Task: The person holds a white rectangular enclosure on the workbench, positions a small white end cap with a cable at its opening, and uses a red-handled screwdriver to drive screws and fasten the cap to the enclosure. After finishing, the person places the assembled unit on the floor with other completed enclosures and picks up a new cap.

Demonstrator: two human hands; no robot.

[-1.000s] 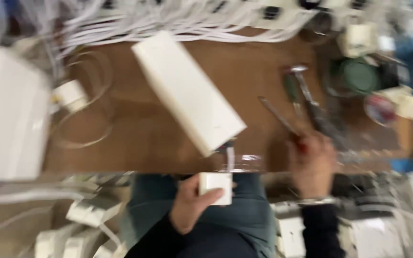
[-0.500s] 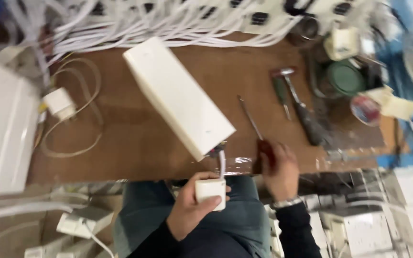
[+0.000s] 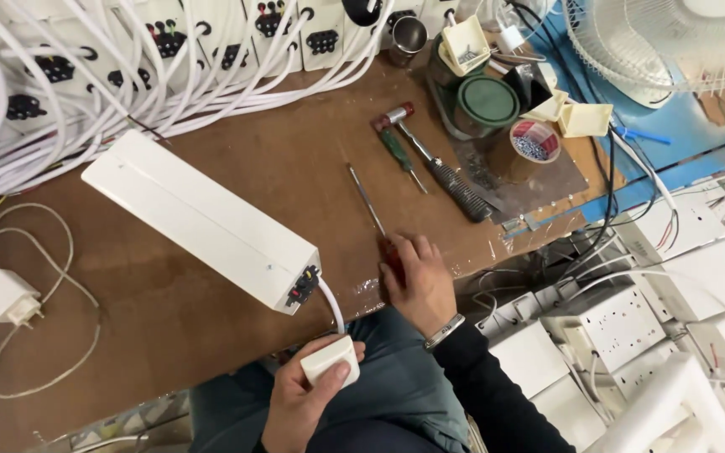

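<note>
A long white box [image 3: 199, 220] lies slanted on the brown worktop [image 3: 279, 168], with a white cable [image 3: 331, 304] leaving its near end. That cable runs to a small white plug block [image 3: 329, 361], which my left hand [image 3: 302, 403] grips over my lap. My right hand [image 3: 419, 281] rests at the worktop's front edge, fingers closed on the red handle of a long screwdriver [image 3: 369, 208] whose shaft lies flat and points away from me.
A green-handled screwdriver [image 3: 399, 155] and a hammer [image 3: 440, 168] lie right of centre. Round tins [image 3: 487, 102] and a tape roll [image 3: 534, 141] stand at the back right, beside a white fan [image 3: 673, 46]. White cables [image 3: 86, 92] crowd the back; white sockets [image 3: 623, 319] pile up at right.
The view has steadied and shifted. My right hand stays on the red-handled screwdriver at the front edge. My left hand still holds the white plug block below the box.
</note>
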